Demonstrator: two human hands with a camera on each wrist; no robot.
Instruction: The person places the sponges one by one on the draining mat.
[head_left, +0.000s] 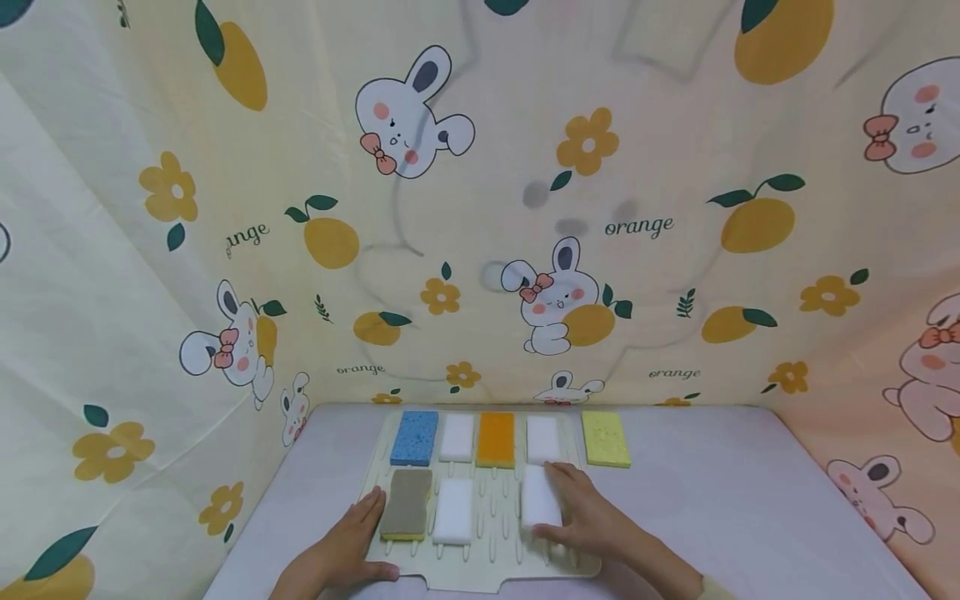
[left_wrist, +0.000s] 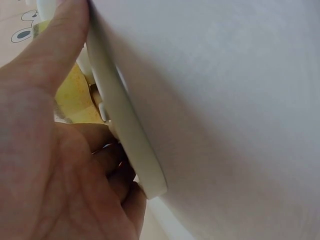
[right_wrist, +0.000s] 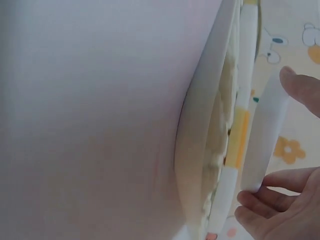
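Observation:
My right hand (head_left: 588, 512) grips a white sponge (head_left: 538, 500) by its two ends, thumb at the near end. In the right wrist view that white sponge (right_wrist: 267, 130) is raised off the ridged, cream draining tray (head_left: 465, 581). At the tray's near left corner rests my left hand (head_left: 337, 543), thumb along the front edge and fingers along the left side. The left wrist view shows those fingers (left_wrist: 132, 200) bent against the tray's rim (left_wrist: 135, 145). Closest to them lies a grey-topped yellow sponge (head_left: 407, 504), then another white sponge (head_left: 453, 510).
Along the tray's back row lie a blue sponge (head_left: 414, 437), a white one (head_left: 456, 437), an orange one (head_left: 496, 439) and another white one (head_left: 542, 439). A pale yellow sponge (head_left: 606, 438) lies on the table (head_left: 720, 500) right of the tray. Printed curtains (head_left: 487, 208) enclose the table.

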